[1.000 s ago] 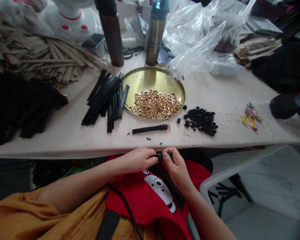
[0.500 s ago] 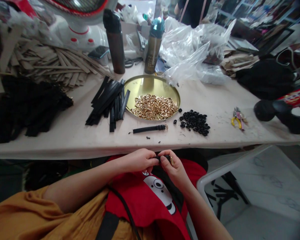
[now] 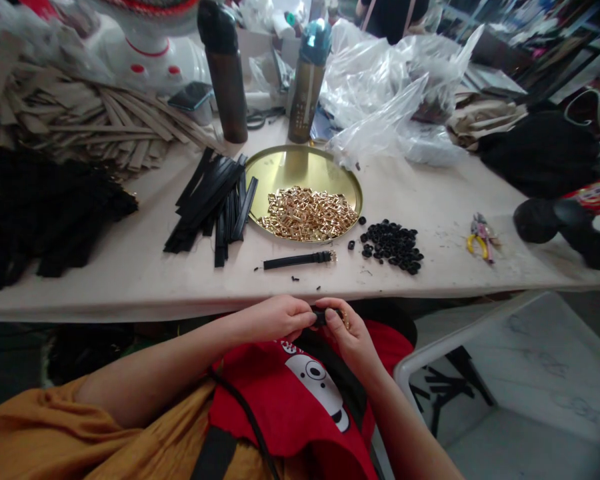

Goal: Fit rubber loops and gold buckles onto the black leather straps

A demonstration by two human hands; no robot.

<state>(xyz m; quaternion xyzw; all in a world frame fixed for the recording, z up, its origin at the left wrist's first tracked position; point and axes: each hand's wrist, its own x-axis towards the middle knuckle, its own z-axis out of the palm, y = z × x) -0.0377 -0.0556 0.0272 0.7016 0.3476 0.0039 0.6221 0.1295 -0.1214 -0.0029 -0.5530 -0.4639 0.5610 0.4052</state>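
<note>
Over my lap, just in front of the table edge, both hands pinch a short black strap point(image 3: 322, 316) with a gold buckle point(image 3: 347, 320) at its right end. My left hand point(image 3: 286, 319) is closed on the strap's left part. My right hand point(image 3: 347, 333) grips it beside the buckle, thumb on top; the fingers hide much of it. Another black strap with a gold buckle point(image 3: 299, 259) lies on the table ahead. Behind it a round gold tray point(image 3: 275, 160) bears a heap of gold buckles point(image 3: 310, 213). Small black loops point(image 3: 393, 245) are piled to its right.
Black strips point(image 3: 213, 200) lie left of the tray, with a larger black pile point(image 3: 50, 213) and beige strips point(image 3: 115, 127) farther left. Two bottles point(image 3: 225, 80) stand behind. Yellow-handled pliers point(image 3: 479, 241) lie at right. A white bin point(image 3: 530, 373) stands below the table's right side.
My view has shifted slightly. My right thumb has moved a little to the right along the strap, and the buckle is more covered by my fingers. Both hands keep their hold.
</note>
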